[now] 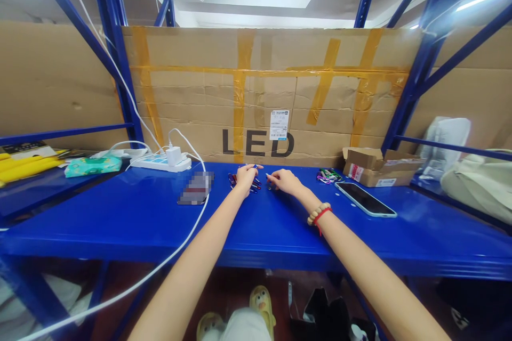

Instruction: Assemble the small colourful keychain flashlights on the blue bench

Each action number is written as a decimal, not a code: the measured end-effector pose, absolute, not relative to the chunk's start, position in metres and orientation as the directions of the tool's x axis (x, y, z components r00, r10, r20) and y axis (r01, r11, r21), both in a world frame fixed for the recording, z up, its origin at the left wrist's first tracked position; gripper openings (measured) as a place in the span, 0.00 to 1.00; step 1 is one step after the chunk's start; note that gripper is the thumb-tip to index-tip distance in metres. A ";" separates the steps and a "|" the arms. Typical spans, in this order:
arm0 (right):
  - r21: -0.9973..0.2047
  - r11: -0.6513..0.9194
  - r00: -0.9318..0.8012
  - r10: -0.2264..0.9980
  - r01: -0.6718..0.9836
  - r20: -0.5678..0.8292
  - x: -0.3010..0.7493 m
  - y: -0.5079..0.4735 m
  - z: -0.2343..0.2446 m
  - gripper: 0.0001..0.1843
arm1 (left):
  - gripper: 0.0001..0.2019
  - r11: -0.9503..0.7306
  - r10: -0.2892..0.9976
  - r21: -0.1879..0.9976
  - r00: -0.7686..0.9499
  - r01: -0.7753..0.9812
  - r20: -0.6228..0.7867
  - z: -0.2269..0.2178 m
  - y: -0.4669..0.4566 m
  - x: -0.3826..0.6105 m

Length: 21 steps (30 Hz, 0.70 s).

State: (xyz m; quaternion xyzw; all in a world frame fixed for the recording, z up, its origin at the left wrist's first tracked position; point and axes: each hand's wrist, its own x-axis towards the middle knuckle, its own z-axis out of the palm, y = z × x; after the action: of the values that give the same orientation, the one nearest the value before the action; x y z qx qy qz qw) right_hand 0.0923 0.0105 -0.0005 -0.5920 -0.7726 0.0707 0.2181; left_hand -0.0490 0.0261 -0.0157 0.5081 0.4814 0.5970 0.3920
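My left hand (245, 177) is closed at the fingertips over a small heap of shiny metallic pieces (256, 186) in dark red, blue and purple, which look like small carabiner clips. A bluish bit shows by its fingertips, too small to name. Just to the right, my right hand (287, 181) rests low over the blue table (256, 234) with its fingers pinched together. What is in that pinch is too small to make out. Further right lies a second heap of small clip-like pieces (328, 176) in green, purple and silver.
A phone (366, 200) and an open cardboard box (372, 165) are at the right. At the left are a blurred-out flat object (196, 188), a power strip (160, 162) with a white cable (176, 250) crossing the table, and a tissue pack (93, 166). Cardboard (192, 101) walls the back.
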 end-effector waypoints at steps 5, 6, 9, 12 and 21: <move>-0.339 0.297 -0.245 0.951 0.893 0.188 0.098 0.008 0.004 0.12 | 0.14 -0.225 0.957 0.974 -0.184 0.007 0.223 -0.014 0.026 -0.050; -0.349 0.306 -0.261 0.950 0.886 0.169 0.098 0.009 0.003 0.11 | 0.15 -0.225 0.958 0.974 -0.182 0.008 0.222 -0.014 0.026 -0.050; -0.312 0.331 -0.281 0.940 0.891 0.196 0.096 0.011 0.000 0.08 | 0.15 -0.219 0.960 0.976 -0.177 0.011 0.217 -0.014 0.026 -0.049; -0.221 0.319 -0.258 0.929 0.922 0.266 0.091 0.014 -0.004 0.05 | 0.16 -0.210 0.963 0.978 -0.174 -0.004 0.207 -0.014 0.027 -0.049; -0.246 0.288 -0.196 0.920 0.925 0.338 0.094 0.019 -0.008 0.06 | 0.16 -0.217 0.961 0.976 -0.171 0.023 0.218 -0.016 0.027 -0.049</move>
State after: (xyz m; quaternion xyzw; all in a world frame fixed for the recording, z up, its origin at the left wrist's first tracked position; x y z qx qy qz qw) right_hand 0.0939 0.0192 -0.0085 -0.5966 -0.7734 -0.0060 0.2141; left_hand -0.0491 0.0265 -0.0161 0.5079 0.4845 0.5921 0.3959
